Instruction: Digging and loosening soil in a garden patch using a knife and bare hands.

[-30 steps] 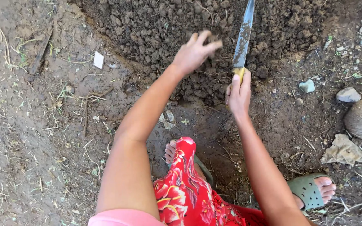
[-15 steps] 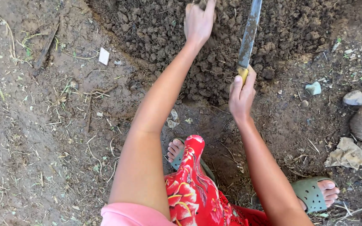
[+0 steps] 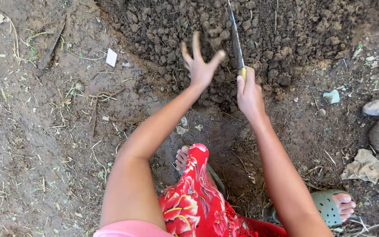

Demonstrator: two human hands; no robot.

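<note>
The right hand (image 3: pixel 249 93) grips a yellow-handled knife (image 3: pixel 235 41), blade in the clumped soil (image 3: pixel 294 30). The left hand (image 3: pixel 199 66) hovers beside it, fingers spread, empty. A small white scrap (image 3: pixel 111 57) lies left.

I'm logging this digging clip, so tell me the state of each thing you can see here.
left hand: open, fingers spread, over the loose soil
right hand: closed round the knife handle
knife: upright, blade tip down in the soil
loose soil: dug up, in dark clods
green sandal: on the foot, toes showing
white scrap: lying flat on the packed ground
</note>
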